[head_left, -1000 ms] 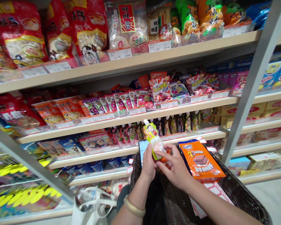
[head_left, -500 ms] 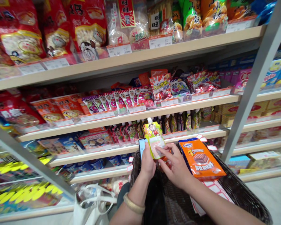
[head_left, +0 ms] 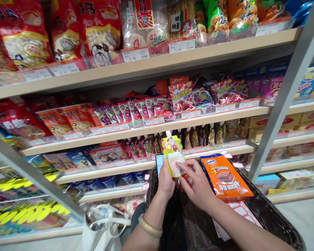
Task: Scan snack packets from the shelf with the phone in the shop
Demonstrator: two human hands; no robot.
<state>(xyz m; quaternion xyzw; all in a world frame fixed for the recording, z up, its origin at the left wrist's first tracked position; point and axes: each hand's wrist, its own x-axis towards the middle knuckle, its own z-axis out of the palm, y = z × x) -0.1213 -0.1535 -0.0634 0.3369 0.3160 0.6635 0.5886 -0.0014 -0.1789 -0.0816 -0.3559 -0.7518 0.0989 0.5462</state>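
Your left hand [head_left: 166,181] has its fingers closed round the left edge of the pouch [head_left: 174,155], pinching it upright with a slight tilt, white cap up, near the middle of the frame. The phone [head_left: 160,164] stands just beside the pouch, behind that hand; you can't see clearly how it is gripped. Your right hand [head_left: 196,183] is part open, fingers bent, its index fingertip laid on the lower front of the pouch. You wear a bangle [head_left: 149,227] on the left wrist.

Below your hands is the dark wicker basket [head_left: 277,219], reaching to the lower right of the frame. The orange packet [head_left: 226,177] lies at its far side, to the right of your right hand, over a red-and-white packet [head_left: 238,218]. At the lower left of the frame is a white bag [head_left: 103,230].

Beyond, small pouches [head_left: 195,137] line a lower shelf, sweet packets [head_left: 136,111] fill the one above, and big snack bags [head_left: 101,33] run along the top.
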